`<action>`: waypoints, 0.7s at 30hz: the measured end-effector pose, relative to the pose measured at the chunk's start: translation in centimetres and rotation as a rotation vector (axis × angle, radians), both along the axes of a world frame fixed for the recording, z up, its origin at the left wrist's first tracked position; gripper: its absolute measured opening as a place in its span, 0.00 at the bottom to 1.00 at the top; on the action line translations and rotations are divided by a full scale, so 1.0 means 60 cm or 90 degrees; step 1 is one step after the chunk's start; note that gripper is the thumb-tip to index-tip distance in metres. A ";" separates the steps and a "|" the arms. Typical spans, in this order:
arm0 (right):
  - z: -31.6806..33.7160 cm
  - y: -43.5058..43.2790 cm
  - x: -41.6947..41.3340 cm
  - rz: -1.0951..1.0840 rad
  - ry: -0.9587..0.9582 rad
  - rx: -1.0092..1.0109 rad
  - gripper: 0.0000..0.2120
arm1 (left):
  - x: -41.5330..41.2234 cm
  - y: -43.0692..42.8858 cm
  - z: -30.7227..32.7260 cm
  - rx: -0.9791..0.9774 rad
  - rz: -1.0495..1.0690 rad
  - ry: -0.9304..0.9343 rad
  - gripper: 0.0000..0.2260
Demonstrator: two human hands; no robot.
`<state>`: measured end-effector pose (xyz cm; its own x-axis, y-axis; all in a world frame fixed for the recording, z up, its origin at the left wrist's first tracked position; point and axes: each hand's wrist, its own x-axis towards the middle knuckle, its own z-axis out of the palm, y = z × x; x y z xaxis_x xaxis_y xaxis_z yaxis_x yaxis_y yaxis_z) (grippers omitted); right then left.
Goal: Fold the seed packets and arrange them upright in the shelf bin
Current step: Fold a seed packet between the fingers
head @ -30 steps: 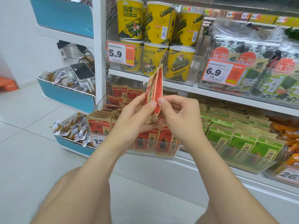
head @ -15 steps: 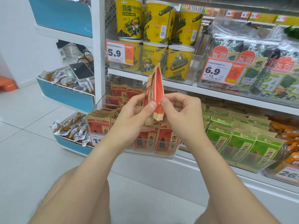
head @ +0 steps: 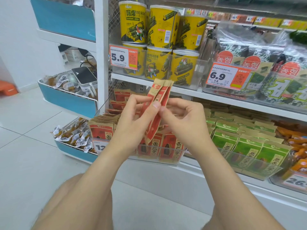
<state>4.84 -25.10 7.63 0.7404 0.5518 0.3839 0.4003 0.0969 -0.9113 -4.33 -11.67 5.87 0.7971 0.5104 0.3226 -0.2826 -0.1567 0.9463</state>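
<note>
Shop shelving fills our view above a white tiled floor (head: 25,146). We hold 1 red seed packet (head: 163,95) in the air in front of the shelves, just above a clear shelf bin (head: 166,161) on the lowest shelf. That bin holds rows of matching red packets (head: 167,146) standing upright, faces to the front. The neighbouring bin (head: 259,171) to the right holds green packets (head: 249,150) the same way. Our left hand (head: 132,123) pinches the packet's middle between thumb and fingers. Our right hand (head: 184,123), fingers curled, pinches it from the other side, the 2 thumbs meeting. The packet is creased lengthwise into narrow panels. Its long axis runs near upright, the brown top edge leaning up and to the right, the lower end pointing down toward the bin. Behind it, yellow canisters (head: 132,24) stand stacked in 2 tiers beside a 5.9 price tag (head: 123,58).
</note>
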 end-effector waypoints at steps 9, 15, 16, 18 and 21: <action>-0.004 0.009 -0.004 0.028 -0.005 -0.007 0.07 | 0.004 0.003 0.000 0.043 0.022 -0.042 0.18; -0.007 0.010 -0.002 -0.004 -0.029 0.011 0.12 | 0.003 -0.001 -0.005 0.049 0.002 -0.038 0.11; -0.008 0.010 0.000 -0.006 -0.035 0.010 0.13 | 0.002 0.000 -0.005 0.045 0.001 -0.034 0.10; -0.009 0.010 0.002 -0.009 -0.034 0.001 0.12 | 0.003 0.002 -0.005 0.046 -0.003 -0.027 0.10; -0.007 0.009 0.003 -0.017 -0.026 -0.009 0.10 | 0.003 0.000 -0.006 0.054 -0.005 -0.017 0.09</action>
<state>5.01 -24.59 7.20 0.7389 0.5377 0.4061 0.4390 0.0731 -0.8955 -4.17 -11.67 5.54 0.7915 0.4745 0.3852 -0.3086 -0.2337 0.9220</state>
